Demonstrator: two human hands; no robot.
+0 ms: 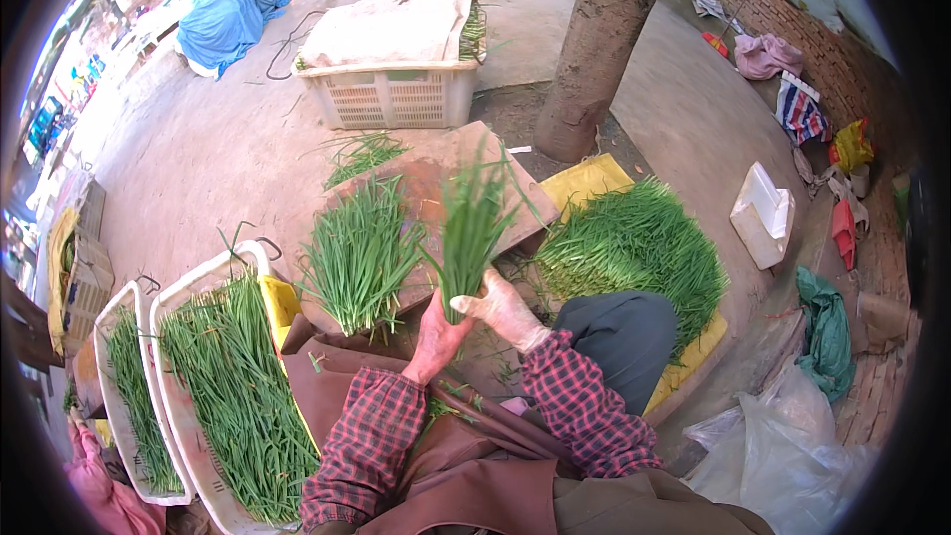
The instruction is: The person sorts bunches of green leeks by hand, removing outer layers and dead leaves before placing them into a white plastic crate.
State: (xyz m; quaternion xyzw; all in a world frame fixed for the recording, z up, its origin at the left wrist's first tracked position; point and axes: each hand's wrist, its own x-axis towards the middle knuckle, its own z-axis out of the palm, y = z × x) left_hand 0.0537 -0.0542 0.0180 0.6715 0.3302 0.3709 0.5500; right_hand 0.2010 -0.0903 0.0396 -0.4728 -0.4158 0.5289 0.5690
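Observation:
A bunch of garlic chives [470, 233] stands upright before me, its long green leaves pointing away. My left hand [436, 339] is wrapped round its lower end. From the other side my right hand [503, 311], which looks covered by a pale glove, closes on the same end with the thumb across the stems. The stem ends are mostly hidden by my fingers. Just left of the bunch, a loose heap of chives [363, 256] lies on a brown board [495, 163]. By my right knee, a larger neat pile of chives [634, 253] rests on yellow sheeting [586, 183].
At my left are two white crates of chives, the nearer crate [176, 436] and a narrower crate [163, 481]. A covered plastic crate [386, 99] stands ahead, beside a tree trunk [604, 50]. Right are a foam box [763, 213] and plastic bags [783, 446]. Another person's pink sleeve [99, 481] shows lower left.

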